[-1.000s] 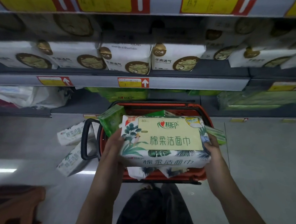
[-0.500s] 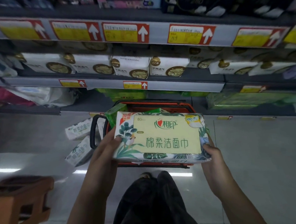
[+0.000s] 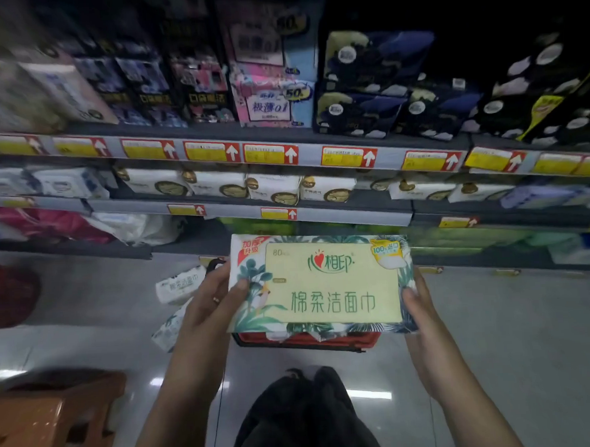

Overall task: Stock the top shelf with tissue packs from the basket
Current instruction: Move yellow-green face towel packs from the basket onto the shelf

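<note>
Holding one tissue pack [image 3: 324,283] flat between both hands, printed face turned up to the camera: green letters on a pale yellow panel, with a leaf pattern around it. Gripped at the left short edge by the left hand [image 3: 205,306], thumb curled over the printed face, the other fingers going behind the pack, a ring [image 3: 216,299] on one finger. Gripped at the right short edge by the right hand [image 3: 423,312], thumb on the lower corner of the face, fingers hidden underneath. Up in the air, apart from the shelves.

Directly below the hands and partly covered by the pack: the red basket [image 3: 327,340], only its near rim showing, with some white wrapping inside. Just left of the left hand, on the floor [image 3: 518,341]: a white pack [image 3: 179,285] with similar green letters, and nearer to the wrist a second pack [image 3: 167,327], half hidden behind it. Far left of the hands and lower: an orange-brown stool [image 3: 54,424]. Between the two forearms: dark trousers [image 3: 307,417].

Beyond the hands, away from the body: shelves with red and yellow price tags [image 3: 348,156] along the front edges. On the level just above the hands, white bags with round brown marks [image 3: 274,190]. One level higher, pink and blue packets [image 3: 266,98] straight above the hands and dark packets [image 3: 366,110] more to the right, all blurred
</note>
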`<state>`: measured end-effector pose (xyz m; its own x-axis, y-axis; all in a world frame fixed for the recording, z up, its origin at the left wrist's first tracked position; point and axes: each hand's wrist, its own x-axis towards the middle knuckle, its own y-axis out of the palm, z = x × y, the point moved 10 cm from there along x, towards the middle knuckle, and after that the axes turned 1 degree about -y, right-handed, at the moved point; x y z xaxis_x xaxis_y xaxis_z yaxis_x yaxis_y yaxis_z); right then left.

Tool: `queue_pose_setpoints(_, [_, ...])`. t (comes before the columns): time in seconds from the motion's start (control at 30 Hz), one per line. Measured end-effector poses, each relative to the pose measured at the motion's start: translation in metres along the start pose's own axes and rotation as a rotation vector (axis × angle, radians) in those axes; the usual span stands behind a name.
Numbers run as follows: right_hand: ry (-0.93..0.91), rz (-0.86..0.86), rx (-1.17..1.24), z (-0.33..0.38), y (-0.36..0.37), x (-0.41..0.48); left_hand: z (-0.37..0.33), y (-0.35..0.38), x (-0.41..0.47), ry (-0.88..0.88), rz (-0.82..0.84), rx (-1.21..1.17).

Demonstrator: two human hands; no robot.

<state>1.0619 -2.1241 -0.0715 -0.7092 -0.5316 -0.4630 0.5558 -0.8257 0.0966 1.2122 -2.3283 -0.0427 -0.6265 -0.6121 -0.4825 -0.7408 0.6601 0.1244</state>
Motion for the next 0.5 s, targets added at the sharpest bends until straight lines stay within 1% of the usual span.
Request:
queue_pose_setpoints(0.13, [-0.055,-0.034,0.019,0.036,-0.006,-0.023,-0.037,0.013,-0.021,0.016,0.057,0.015])
queue_pose_setpoints(0.23, [-0.062,-0.057,-0.013,0.049,-0.013,-0.04,-0.054,0.02,-0.039,0.033,0.061,0.044])
queue_pose_setpoints(0.4, [-0.084,-0.04,-0.041,0.076,-0.019,-0.065,-0.086,0.034,-0.068,0.079,0.047,0.069])
queue_pose_setpoints(0.5, [-0.086,-0.05,-0.024,0.092,-0.026,-0.082,-0.105,0.047,-0.087,0.083,0.082,0.023])
